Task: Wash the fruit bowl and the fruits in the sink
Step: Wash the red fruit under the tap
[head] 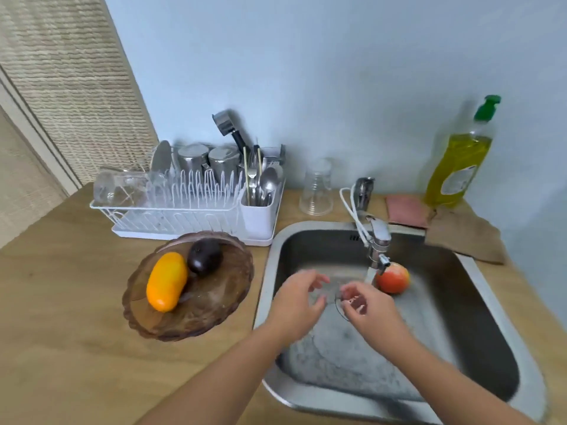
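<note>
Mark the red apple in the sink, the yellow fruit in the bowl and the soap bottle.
red apple [395,280], head view, middle of its visible skin.
yellow fruit [166,281], head view, middle of its body.
soap bottle [457,167], head view, its yellow-filled body.

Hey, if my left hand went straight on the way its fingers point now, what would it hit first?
Most likely the right hand, whose fingers sit just across from the left hand over the sink. Depth is unclear, and the apple lies beyond.
</note>
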